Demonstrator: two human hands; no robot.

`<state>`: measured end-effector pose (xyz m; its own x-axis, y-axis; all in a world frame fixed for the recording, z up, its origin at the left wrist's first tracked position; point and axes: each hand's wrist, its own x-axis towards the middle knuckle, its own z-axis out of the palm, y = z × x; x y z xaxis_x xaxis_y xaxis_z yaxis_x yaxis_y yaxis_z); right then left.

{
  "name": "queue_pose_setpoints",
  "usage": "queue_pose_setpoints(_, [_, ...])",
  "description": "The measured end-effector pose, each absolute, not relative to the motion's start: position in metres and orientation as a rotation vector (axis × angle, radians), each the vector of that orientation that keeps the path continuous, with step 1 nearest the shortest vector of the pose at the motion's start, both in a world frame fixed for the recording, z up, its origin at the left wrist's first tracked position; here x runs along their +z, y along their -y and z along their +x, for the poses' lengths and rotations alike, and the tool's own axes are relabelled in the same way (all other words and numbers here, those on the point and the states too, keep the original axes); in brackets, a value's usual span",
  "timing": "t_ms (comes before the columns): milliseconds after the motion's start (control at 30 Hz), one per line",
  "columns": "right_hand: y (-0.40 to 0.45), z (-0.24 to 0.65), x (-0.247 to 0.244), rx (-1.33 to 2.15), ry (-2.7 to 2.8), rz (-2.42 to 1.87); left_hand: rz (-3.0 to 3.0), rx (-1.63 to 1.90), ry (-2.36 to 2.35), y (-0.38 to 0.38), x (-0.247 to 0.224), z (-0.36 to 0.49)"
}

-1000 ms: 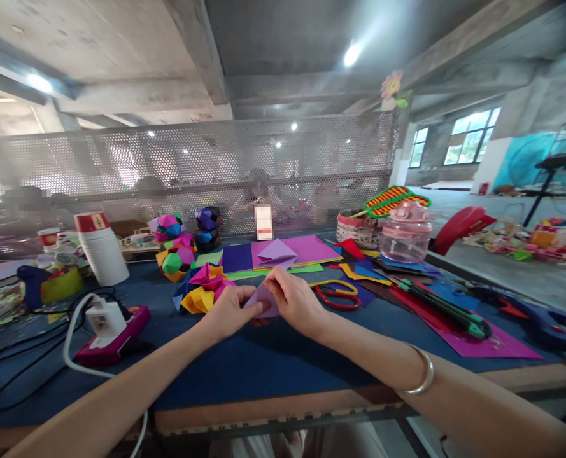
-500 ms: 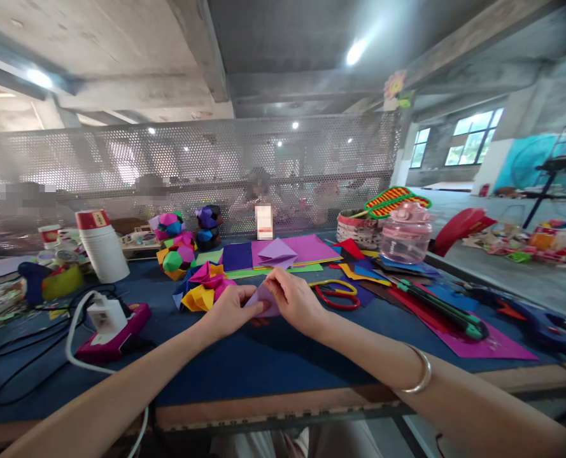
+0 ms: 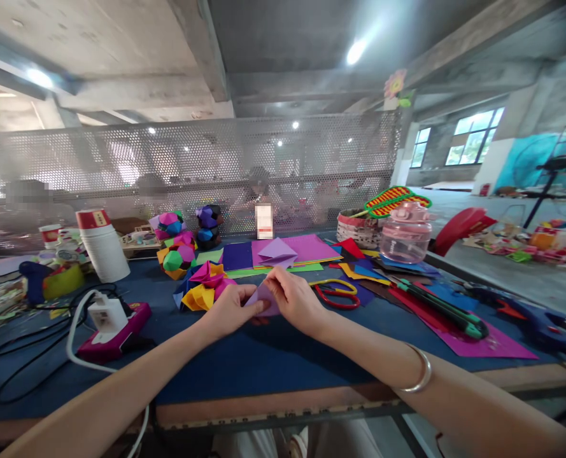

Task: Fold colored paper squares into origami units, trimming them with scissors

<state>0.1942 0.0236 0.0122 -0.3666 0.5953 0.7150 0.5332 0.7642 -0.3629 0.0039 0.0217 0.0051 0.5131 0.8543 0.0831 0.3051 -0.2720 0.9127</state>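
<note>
A small piece of light purple paper [image 3: 263, 300] is held above the blue table between both of my hands. My left hand [image 3: 232, 310] pinches its left side, thumb on the near face. From the right, my right hand [image 3: 295, 299] grips its upper edge with thumb and fingers closed; part of the sheet is hidden behind these fingers. Just beyond lies a folded light purple paper piece [image 3: 277, 253] on a stack of coloured paper [image 3: 311, 249]. Close to my left hand sits a cluster of folded pink, yellow and blue paper [image 3: 205, 286]. Scissors [image 3: 337, 294] lie right of my right hand.
To the left stand a power strip [image 3: 115, 334] with cables and a stack of paper cups [image 3: 104, 248]. On the right are a green utility knife [image 3: 442, 308], a glue gun [image 3: 526, 315], a pink bottle [image 3: 405, 235] and a basket [image 3: 356, 229]. A perforated screen [image 3: 311, 159] rises behind.
Almost nothing differs. Both hands keep the light purple paper in nearly the same place.
</note>
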Motion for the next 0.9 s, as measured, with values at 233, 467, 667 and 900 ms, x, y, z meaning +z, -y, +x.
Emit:
queue_pose_setpoints(233, [-0.0229,0.1941,0.0130,0.088,2.048,-0.842,1.824,0.742,-0.980,-0.0215,0.0043,0.0046])
queue_pose_setpoints(467, [-0.0228,0.1944,0.0133,0.092,2.046,-0.850,1.833,0.735,-0.987,-0.0225,0.0050,0.0040])
queue_pose_setpoints(667, [-0.0222,0.1937,0.0145,0.096,2.052,-0.839,1.840,0.735,-0.995,-0.0233,0.0049,0.0033])
queue_pose_setpoints(900, [-0.0249,0.1939,0.0135,0.098,2.049,-0.832,1.819,0.719,-1.011,-0.0222,0.0062,0.0044])
